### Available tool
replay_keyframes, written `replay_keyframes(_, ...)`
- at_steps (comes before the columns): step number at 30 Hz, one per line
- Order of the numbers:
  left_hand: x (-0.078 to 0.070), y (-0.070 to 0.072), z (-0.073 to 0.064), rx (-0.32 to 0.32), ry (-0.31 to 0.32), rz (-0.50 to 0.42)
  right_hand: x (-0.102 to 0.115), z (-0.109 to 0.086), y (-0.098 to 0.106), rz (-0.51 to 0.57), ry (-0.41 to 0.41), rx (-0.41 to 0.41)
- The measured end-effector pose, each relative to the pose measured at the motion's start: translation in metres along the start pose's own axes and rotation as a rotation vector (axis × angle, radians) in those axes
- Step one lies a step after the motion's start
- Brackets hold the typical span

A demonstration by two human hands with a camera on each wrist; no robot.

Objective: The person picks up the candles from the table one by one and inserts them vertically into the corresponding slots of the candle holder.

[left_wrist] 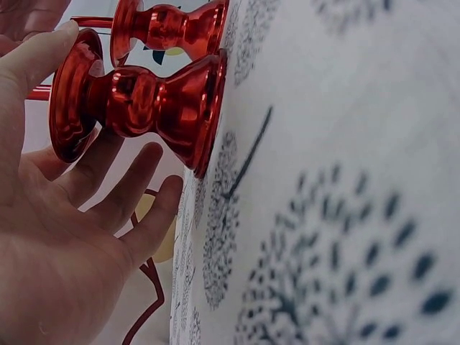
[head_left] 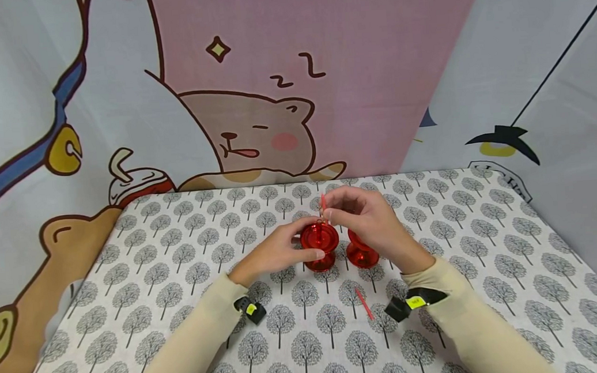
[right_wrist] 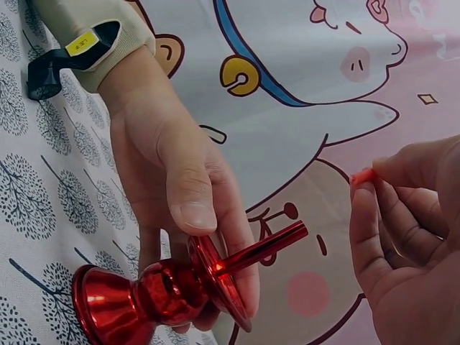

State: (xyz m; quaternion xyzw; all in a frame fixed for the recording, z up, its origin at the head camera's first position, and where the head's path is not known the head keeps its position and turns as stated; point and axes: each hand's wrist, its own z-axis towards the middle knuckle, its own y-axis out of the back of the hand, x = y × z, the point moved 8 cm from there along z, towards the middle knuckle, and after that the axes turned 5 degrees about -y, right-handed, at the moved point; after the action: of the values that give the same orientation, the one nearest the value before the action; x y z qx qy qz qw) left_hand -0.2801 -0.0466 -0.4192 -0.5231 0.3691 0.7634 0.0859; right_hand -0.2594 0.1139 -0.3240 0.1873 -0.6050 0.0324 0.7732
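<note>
A shiny red candle holder [head_left: 319,238] stands upright on the patterned cloth, with a wide dish on top and a flared base. My left hand [head_left: 277,248] grips its dish, thumb on the near side and fingers behind, as the left wrist view shows. From the dish's middle rises a shiny red tube [right_wrist: 266,248]. Above it, my right hand [head_left: 357,208] pinches a thin red stick [head_left: 323,201] between thumb and fingertips; in the right wrist view only its end shows. A second red candle holder [head_left: 363,255] stands just to the right, partly hidden by my right hand.
Nearer to me, another thin red stick [head_left: 364,304] lies on the tree-print tablecloth [head_left: 308,330]. A cartoon-printed curtain [head_left: 374,77] hangs behind the table and along its sides. Each sleeve carries a black wrist camera, such as the left one [head_left: 251,310].
</note>
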Motion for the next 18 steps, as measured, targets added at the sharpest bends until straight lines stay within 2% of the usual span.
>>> replay_keyframes(18,-0.0005,0.0007,-0.0007,-0.002,0.006,0.016,-0.0098,0.005,-0.0007,0.035,0.002,-0.048)
